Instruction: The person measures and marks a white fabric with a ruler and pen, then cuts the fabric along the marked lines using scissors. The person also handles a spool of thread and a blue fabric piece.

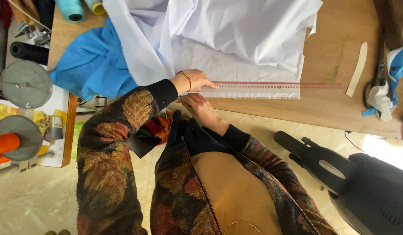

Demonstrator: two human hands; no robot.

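A clear ruler point(277, 85) with red markings lies flat along the frayed lower edge of a white cloth point(236, 48) spread over a wooden table point(340, 109). The ruler runs across the table near its front edge, one end on the cloth, the other reaching past the cloth onto bare wood. The left hand point(197, 80), a thin bangle at its wrist, rests palm down on the cloth with its fingers stretched flat, pressing on the ruler's near end; it grips nothing. The right hand point(200, 109) sits just beside it at the table edge, fingers curled at the cloth's corner; whether it pinches anything cannot be told. Both arms wear dark, flower-patterned sleeves. A blue cloth point(92, 63) lies bunched beside the white one, partly under it. Thread cones point(73, 8) stand at the table's far corner, with round metal discs point(26, 83) on stands nearby. On the other side lie a pale curved strip point(357, 68) and scissors point(377, 78) by white and blue scraps. A dark machine point(362, 182) stands on the tiled floor below.
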